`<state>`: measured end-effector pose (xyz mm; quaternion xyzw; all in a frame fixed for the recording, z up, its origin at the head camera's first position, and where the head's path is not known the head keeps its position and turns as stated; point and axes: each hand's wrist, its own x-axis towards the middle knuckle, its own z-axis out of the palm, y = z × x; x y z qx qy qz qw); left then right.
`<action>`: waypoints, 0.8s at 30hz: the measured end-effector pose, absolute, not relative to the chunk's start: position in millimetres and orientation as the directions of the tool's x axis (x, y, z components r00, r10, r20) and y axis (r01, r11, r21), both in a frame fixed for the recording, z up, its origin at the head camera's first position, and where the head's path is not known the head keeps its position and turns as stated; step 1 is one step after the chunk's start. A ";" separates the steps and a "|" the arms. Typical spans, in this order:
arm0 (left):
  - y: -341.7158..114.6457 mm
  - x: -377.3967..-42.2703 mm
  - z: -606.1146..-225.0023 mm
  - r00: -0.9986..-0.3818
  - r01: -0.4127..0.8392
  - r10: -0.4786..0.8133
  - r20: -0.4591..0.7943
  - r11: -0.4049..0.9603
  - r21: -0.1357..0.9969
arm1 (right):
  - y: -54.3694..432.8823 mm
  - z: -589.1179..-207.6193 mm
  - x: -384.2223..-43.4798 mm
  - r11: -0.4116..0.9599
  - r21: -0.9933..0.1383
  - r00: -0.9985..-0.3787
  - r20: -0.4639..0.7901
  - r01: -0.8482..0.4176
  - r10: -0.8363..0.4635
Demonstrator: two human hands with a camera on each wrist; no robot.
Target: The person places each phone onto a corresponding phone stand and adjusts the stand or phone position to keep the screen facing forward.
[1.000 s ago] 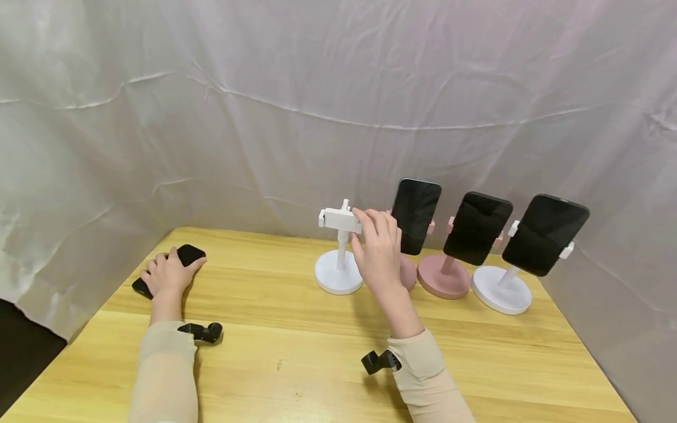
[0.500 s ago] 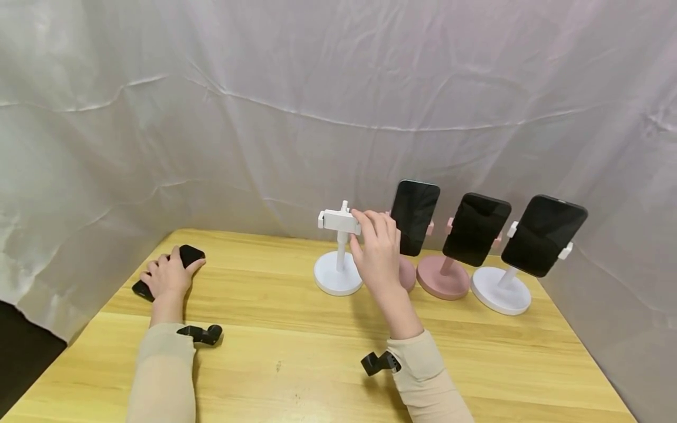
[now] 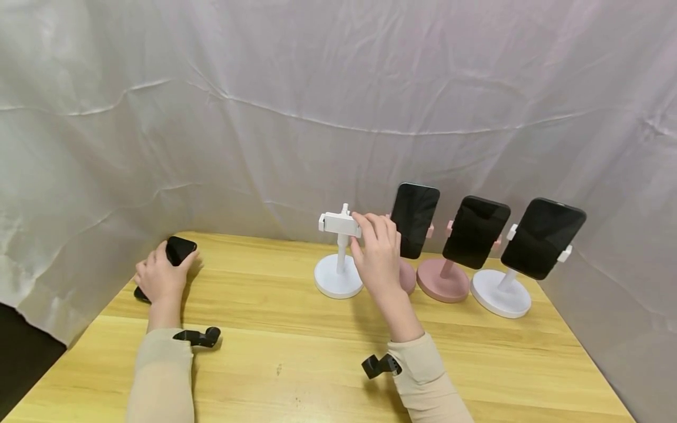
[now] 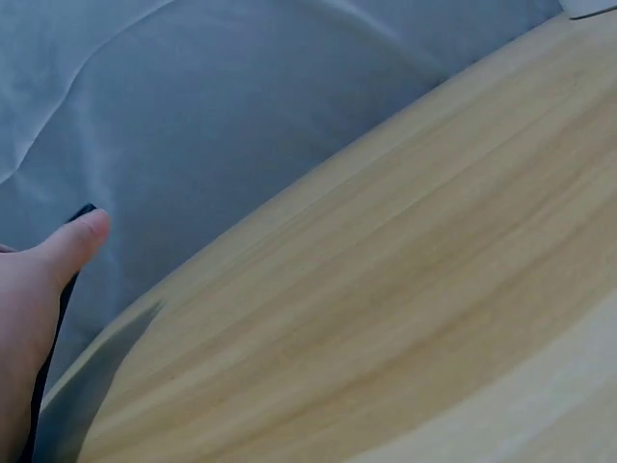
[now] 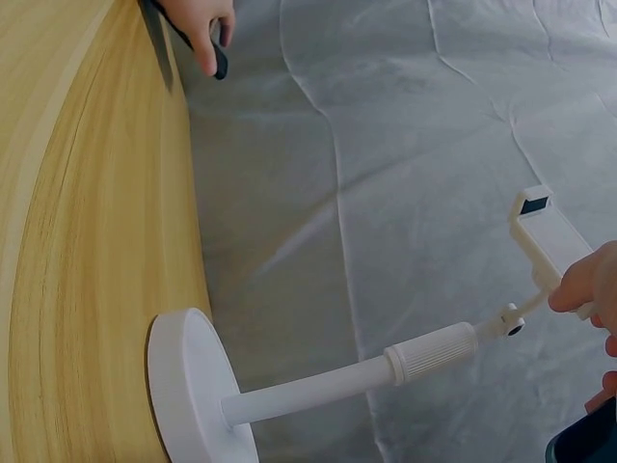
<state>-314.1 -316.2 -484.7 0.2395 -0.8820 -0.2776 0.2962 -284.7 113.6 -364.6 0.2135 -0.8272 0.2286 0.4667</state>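
Observation:
My left hand [image 3: 163, 277] grips a black smartphone [image 3: 180, 249] by its long sides at the table's left. The palm covers the phone's middle. In the left wrist view the phone [image 4: 64, 299] shows as a thin dark edge behind the thumb, raised and tilted, with a shadow on the wood. My right hand [image 3: 376, 258] pinches the right end of the clamp [image 3: 338, 224] on a white phone stand [image 3: 336, 283]. The right wrist view shows thumb and fingers on that clamp [image 5: 549, 236], which has no phone in it. The stand's round base rests on the table.
Right of the white stand, a pink stand [image 3: 407, 275] partly behind my right hand, another pink stand [image 3: 443, 282] and a white one [image 3: 501, 294] each hold a black phone. A grey curtain [image 3: 264, 147] hangs behind the wooden table [image 3: 285, 358].
My left hand has closed its grip and tilted the phone up off the table, shifting it slightly left. The right hand stays on the clamp.

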 end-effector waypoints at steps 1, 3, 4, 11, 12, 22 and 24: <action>-315.6 -314.2 -485.2 -0.686 -0.244 -0.595 0.420 0.731 0.638 | 113.7 -364.7 -284.7 0.805 -0.179 -0.474 0.870 -0.566 -0.140; -314.2 -314.2 -485.9 -0.636 -0.206 -0.604 0.480 0.732 0.649 | 113.8 -364.8 -284.8 0.805 -0.179 -0.474 0.869 -0.566 -0.140; -313.6 -314.1 -486.1 -0.609 -0.185 -0.609 0.509 0.733 0.655 | 113.9 -364.6 -284.6 0.804 -0.179 -0.473 0.870 -0.567 -0.140; -311.3 -315.8 -486.3 -0.470 -0.053 -0.614 0.634 0.737 0.674 | 114.2 -363.8 -284.0 0.803 -0.175 -0.470 0.871 -0.570 -0.144; -311.1 -316.1 -486.2 -0.453 -0.032 -0.609 0.651 0.741 0.670 | 114.3 -363.9 -284.0 0.803 -0.174 -0.469 0.871 -0.570 -0.144; -309.9 -319.4 -485.5 -0.335 0.079 -0.565 0.754 0.781 0.620 | 114.2 -365.3 -283.9 0.801 -0.179 -0.471 0.871 -0.571 -0.141; -309.5 -318.5 -484.9 -0.357 0.065 -0.582 0.731 0.765 0.641 | 113.8 -365.1 -283.5 0.801 -0.177 -0.471 0.870 -0.572 -0.144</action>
